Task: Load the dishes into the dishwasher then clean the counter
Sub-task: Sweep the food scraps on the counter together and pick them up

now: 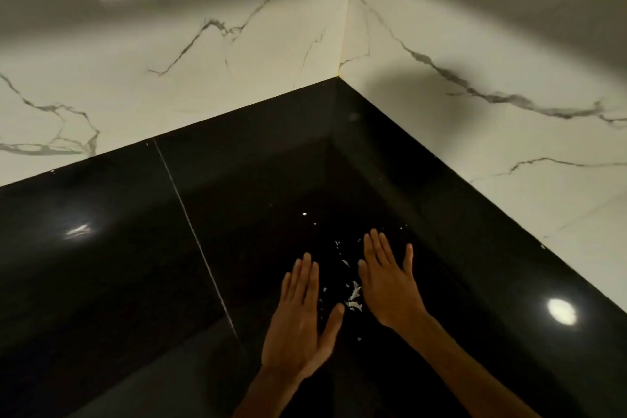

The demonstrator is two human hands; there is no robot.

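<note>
The left hand [298, 312] and the right hand [386, 278] were held flat with fingers straight, just above or on the black counter [118, 265]; contact could not be told. They were set on either side of a scatter of pale scraps [353, 297], probably so that the bits could be herded together and swept off. No dishes or dishwasher were seen. Beyond the fingertips, the marble-patterned wall [237, 54] met in a corner. No brand, label or writing could be read.
</note>
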